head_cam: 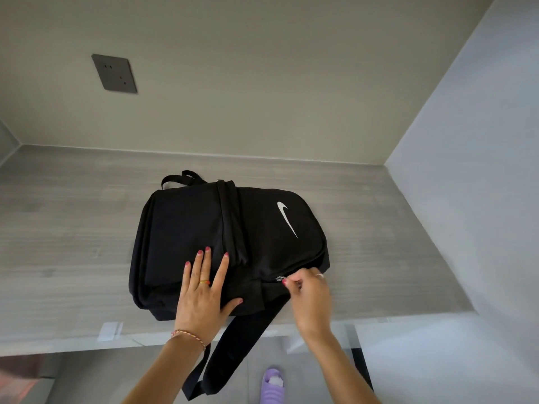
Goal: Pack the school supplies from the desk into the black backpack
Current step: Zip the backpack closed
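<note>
The black backpack [204, 228] lies flat on the grey desk [73, 243], with a white swoosh logo on its right half. My left hand [204, 298] presses flat on the bag's near side, fingers spread. My right hand [309, 295] pinches the metal zipper pull [280, 278] at the bag's near right edge. One shoulder strap [233, 345] hangs off the desk's front edge. No loose school supplies are in view.
The desk sits in an alcove, with a wall behind and a wall on the right. A dark wall socket [114, 73] is on the back wall. Below the desk edge, a purple slipper [273, 386] stands on the floor.
</note>
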